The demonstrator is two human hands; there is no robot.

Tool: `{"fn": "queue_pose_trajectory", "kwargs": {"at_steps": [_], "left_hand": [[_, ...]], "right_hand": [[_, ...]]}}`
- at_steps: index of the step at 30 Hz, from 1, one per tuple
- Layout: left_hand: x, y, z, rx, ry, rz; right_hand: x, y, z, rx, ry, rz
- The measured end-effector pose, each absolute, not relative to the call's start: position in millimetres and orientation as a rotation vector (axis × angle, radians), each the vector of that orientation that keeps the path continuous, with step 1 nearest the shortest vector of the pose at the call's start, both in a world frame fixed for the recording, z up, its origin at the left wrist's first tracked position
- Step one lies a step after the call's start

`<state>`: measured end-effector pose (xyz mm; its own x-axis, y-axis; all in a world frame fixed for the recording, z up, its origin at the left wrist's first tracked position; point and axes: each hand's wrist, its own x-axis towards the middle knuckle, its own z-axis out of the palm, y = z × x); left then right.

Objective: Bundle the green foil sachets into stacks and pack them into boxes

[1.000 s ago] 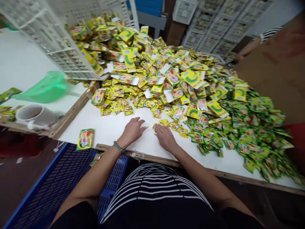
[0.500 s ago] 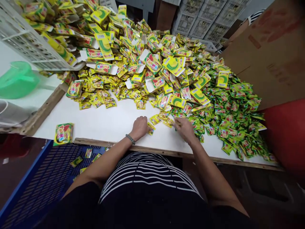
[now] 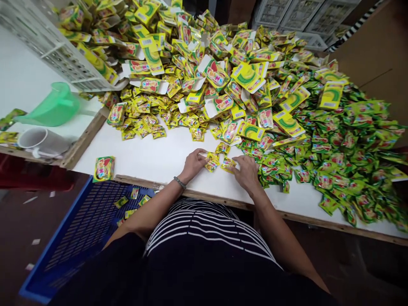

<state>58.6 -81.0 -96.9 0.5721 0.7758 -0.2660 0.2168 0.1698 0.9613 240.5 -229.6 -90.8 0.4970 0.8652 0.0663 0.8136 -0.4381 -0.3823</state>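
Observation:
My left hand (image 3: 193,165), with a beaded bracelet at its wrist, pinches the left edge of a small yellow packet (image 3: 212,162) on the white tabletop. Thumb and fingertips of my right hand (image 3: 247,173) are closed at the right edge of another small yellow packet (image 3: 228,164). The two packets lie side by side between my hands. Just beyond them rests a third yellow packet (image 3: 222,148). Small green packets (image 3: 274,168) spread out to the right of my right hand.
Behind my hands is a big heap of yellow cardboard boxes (image 3: 214,73). A full printed box (image 3: 104,168) sits at the table's front left. Below it is a blue crate (image 3: 72,229). A white crate (image 3: 79,63), green scoop (image 3: 57,106) and white mug (image 3: 43,142) stand left.
The view has shifted, so the table appears further right and more of its left side shows. My hands have moved onto the yellow packets, which now lie more spread out between them.

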Motion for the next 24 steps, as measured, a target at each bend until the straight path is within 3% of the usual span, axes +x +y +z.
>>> {"fn": "queue_pose_trajectory", "kwargs": {"at_steps": [4, 7, 10, 17, 24], "left_hand": [[64, -86, -91, 1.472, 0.703, 0.395], [87, -98, -83, 1.704, 0.510, 0.159], [115, -101, -76, 1.995, 0.618, 0.075], [102, -56, -88, 1.856, 1.043, 0.444], [80, -58, -111, 1.322, 0.915, 0.568]], "right_hand": [[256, -255, -88, -2.433, -1.300, -0.009], [260, -256, -93, -2.482, -1.411, 0.087], [258, -240, -100, -2.411, -1.489, 0.196], [253, -210, -107, -2.195, -1.373, 0.238], [250, -170, -114, -2.393, -1.006, 0.219]]}}
